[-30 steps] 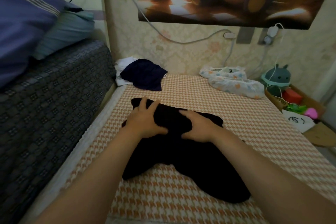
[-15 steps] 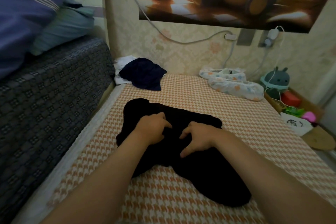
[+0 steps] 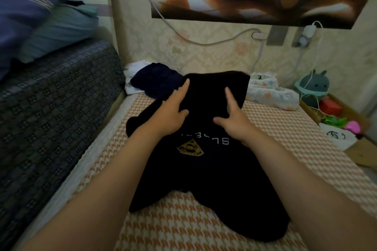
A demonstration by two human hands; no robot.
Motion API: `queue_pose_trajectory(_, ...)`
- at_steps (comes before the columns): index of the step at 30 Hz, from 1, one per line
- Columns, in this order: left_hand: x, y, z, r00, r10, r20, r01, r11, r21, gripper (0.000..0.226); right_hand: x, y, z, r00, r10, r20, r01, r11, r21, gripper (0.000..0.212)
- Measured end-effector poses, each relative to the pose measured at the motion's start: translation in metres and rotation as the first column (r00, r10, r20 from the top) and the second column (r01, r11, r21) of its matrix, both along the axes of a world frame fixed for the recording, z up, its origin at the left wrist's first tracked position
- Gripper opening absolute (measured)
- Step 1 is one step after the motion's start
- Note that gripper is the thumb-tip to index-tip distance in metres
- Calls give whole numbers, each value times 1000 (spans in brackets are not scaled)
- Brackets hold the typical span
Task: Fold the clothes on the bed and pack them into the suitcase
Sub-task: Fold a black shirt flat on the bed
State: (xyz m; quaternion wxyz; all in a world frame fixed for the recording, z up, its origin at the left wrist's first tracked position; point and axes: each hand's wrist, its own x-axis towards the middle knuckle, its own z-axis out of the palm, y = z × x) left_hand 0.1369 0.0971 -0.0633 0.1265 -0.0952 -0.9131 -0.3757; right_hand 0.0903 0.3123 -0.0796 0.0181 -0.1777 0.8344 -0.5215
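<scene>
On the orange-and-white houndstooth bed cover (image 3: 285, 138), in the head view, a black cloth garment with a yellow emblem (image 3: 204, 179) is lying. The left hand (image 3: 173, 113) and right hand (image 3: 234, 121), set apart, are apparently pinching its raised far part, though some fingers are hidden behind the fabric.

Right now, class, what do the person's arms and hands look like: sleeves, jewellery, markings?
Both forearms are bare to the frame's edge, with no sleeve showing. The left hand and right hand wear no gloves; no watch, ring or bracelet is visible.
</scene>
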Motion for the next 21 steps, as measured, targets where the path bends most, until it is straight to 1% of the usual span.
queue_pose_trajectory(1, 2, -2, -6, 1000, 3, -19, -3, 1000, -15, 84, 0, 1, -5, 999, 7, -51, 1, 989, 147, 97)
queue_pose_trajectory(2, 7, -3, -13, 999, 20, -32, -22, 997, -67, 78, 1, 1, -11, 994, 14, -112, 20, 954, 298, 93)
queue_pose_trajectory(3, 13, -2, -18, 999, 28, -28, -32, 991, -132, 68, 4, 1, -15, 984, 48, -171, 27, 912, 409, 86)
queue_pose_trajectory(4, 20, -1, -23, 1000, 23, -7, -24, 981, -192, 55, 8, 0, -19, 973, 90, -211, 19, 886, 463, 77)
queue_pose_trajectory(5, 29, 2, -26, 999, -6, 35, 14, 973, -231, 42, 12, 0, -22, 962, 143, -233, -14, 876, 481, 65)
queue_pose_trajectory(6, 39, 5, -30, 995, -48, 92, 71, 963, -258, 35, 19, 0, -23, 953, 191, -234, -53, 870, 491, 51)
queue_pose_trajectory(7, 50, 8, -32, 982, -89, 165, 135, 947, -293, 40, 28, 0, -23, 954, 232, -190, -106, 854, 510, 37)
queue_pose_trajectory(8, 60, 9, -35, 957, -105, 269, 197, 918, -344, 53, 38, 0, -21, 956, 275, -98, -183, 826, 533, 31)
queue_pose_trajectory(9, 69, 7, -37, 919, -80, 386, 247, 880, -407, 66, 47, 1, -19, 950, 312, 24, -273, 788, 552, 39)
queue_pose_trajectory(10, 78, 5, -38, 881, -30, 473, 280, 837, -470, 74, 58, 2, -16, 929, 337, 153, -359, 724, 589, 52)
queue_pose_trajectory(11, 82, 0, -43, 857, 4, 516, 301, 808, -506, 74, 65, 4, -16, 908, 336, 250, -415, 635, 652, 64)
queue_pose_trajectory(12, 85, -4, -47, 854, 2, 520, 304, 809, -503, 65, 71, 6, -16, 892, 326, 314, -447, 524, 726, 72)
queue_pose_trajectory(13, 89, -6, -48, 870, -32, 493, 297, 831, -471, 50, 77, 9, -14, 885, 312, 344, -453, 414, 789, 76)
queue_pose_trajectory(14, 92, -7, -47, 888, -78, 453, 292, 857, -425, 36, 83, 12, -11, 889, 303, 345, -439, 341, 832, 74)
queue_pose_trajectory(15, 96, -7, -44, 903, -114, 415, 290, 874, -391, 30, 88, 15, -8, 900, 303, 314, -403, 298, 865, 66)
queue_pose_trajectory(16, 99, -8, -41, 916, -131, 378, 281, 884, -374, 29, 91, 17, -6, 913, 314, 258, -352, 291, 890, 53)
queue_pose_trajectory(18, 106, -15, -29, 948, -115, 298, 228, 898, -376, 28, 92, 21, -6, 933, 327, 150, -261, 326, 909, 29)
queue_pose_trajectory(20, 112, -29, -15, 982, -22, 188, 104, 893, -439, 36, 93, 29, -9, 946, 302, 120, -242, 406, 881, 21)
queue_pose_trajectory(21, 115, -38, -9, 988, 59, 140, 19, 866, -500, 37, 92, 34, -11, 950, 284, 127, -256, 483, 837, 22)
